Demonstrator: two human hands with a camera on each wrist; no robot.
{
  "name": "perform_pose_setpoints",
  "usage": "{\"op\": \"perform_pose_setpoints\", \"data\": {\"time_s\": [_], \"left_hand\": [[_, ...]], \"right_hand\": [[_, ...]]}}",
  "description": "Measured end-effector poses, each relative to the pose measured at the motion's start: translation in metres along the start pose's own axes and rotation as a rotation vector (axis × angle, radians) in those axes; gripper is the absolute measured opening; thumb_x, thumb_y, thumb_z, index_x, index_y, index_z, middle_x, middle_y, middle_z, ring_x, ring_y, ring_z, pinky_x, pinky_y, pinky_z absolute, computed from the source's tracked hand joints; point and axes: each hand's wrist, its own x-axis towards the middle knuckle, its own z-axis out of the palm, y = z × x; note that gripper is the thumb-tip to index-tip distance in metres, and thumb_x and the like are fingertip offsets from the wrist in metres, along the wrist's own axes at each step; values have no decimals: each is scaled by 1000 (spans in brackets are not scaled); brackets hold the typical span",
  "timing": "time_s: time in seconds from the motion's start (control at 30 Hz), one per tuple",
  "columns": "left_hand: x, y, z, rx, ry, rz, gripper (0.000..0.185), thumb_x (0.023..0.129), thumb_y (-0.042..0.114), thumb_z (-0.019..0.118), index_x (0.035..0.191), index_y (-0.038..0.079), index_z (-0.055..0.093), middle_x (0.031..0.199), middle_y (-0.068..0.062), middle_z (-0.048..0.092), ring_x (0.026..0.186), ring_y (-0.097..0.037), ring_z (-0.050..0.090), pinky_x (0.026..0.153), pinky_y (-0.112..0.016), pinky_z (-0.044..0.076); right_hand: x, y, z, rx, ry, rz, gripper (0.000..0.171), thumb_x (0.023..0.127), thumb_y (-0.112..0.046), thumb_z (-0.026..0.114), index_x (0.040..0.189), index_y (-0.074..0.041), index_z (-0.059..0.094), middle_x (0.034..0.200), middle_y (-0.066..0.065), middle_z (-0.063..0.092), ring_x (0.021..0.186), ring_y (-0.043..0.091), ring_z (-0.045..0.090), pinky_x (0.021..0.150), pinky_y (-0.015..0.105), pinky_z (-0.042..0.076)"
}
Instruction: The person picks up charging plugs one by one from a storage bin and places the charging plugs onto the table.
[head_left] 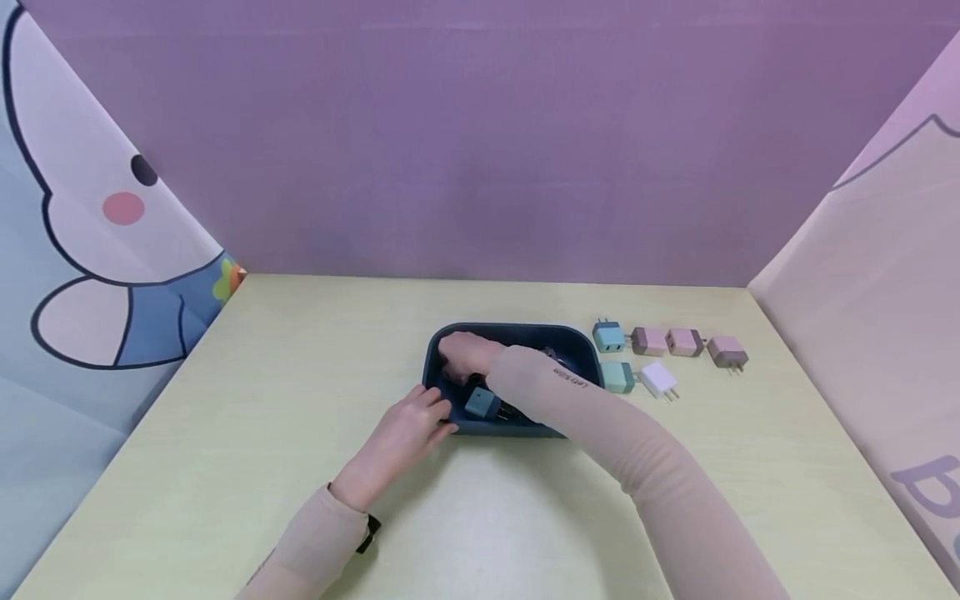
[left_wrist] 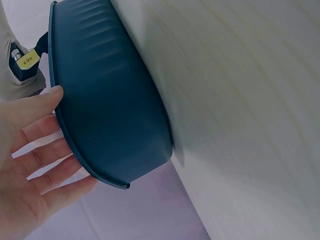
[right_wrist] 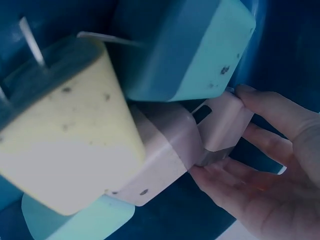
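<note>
Hands at a dark blue tub [head_left: 577,343] on a pale table [head_left: 225,433]: left hand [head_left: 408,429], fingers straight and spread, rests against the tub's near-left rim, while right hand [head_left: 465,354] reaches inside, fingers pinching a pink plug adapter [right_wrist: 220,122]; six more adapters [head_left: 660,354] lie right of the tub.

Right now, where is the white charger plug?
Head view: the white charger plug lies on the table, right of the dark blue bin, beside a teal plug.
</note>
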Motion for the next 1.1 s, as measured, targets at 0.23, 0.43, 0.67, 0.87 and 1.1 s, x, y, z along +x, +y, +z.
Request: {"op": "perform_pose_setpoints", "data": {"time_s": [0.23,0.43,0.67,0.87,1.1], "left_hand": [[-1,0,1,7,5,-2,20,72,16,73,69,8,55,69,0,44,62,-14,36,56,-24,37],[-2,0,2,11,16,1,21,71,16,74,68,8,54,68,0,43,62,-14,35,56,-24,36],[-2,-1,2,8,28,10,20,71,15,74,70,8,55,69,-1,44,62,-14,36,56,-25,37],[-2,-1,3,3,35,10,19,70,14,74,71,9,57,70,0,45,63,-15,37,56,-25,38],[-1,-1,4,-2,36,7,18,69,14,75,72,8,58,70,0,46,63,-16,40,56,-26,40]], "right_hand": [[-1,-1,-2,9,-17,6,19,90,-13,50,77,-7,63,70,4,61,66,19,58,53,26,41],[-4,-2,-7,98,-41,28,20,90,-13,49,79,-6,64,74,8,61,67,21,61,48,35,49],[-15,-2,-16,78,-41,15,22,91,-14,45,78,-3,60,76,12,61,62,29,64,54,35,51],[-24,3,-20,71,-28,-24,19,89,-8,44,74,-6,55,69,9,58,55,26,60,49,28,43],[-37,9,-21,113,-20,-84,17,89,-6,44,75,-7,53,62,4,47,50,20,46,48,28,39]]}}
